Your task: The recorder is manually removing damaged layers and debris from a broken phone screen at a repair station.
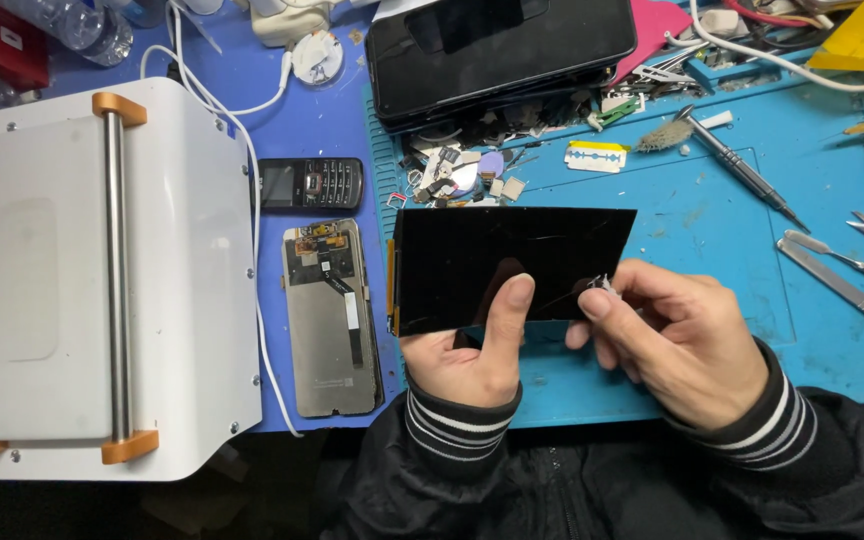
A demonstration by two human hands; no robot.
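The left hand (472, 355) clamped the black panel (512, 265) from below, its long axis running left-right over the table (712, 250); the right hand (677, 330) pinched a small white scrap (607, 286) at its lower right edge.

Left hand (472, 350) covers black screen panel (507, 262) lower edge; white machine (102, 280) cut off left.

Glossy black glass panel (512, 262); matt, perhaps rubbery blue mat (712, 200).

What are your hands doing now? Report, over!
Left hand grips black glass panel, thumb on its face. Right hand pinches a small white scrap at the panel's edge. Nothing blocking; phone screen part lies left.
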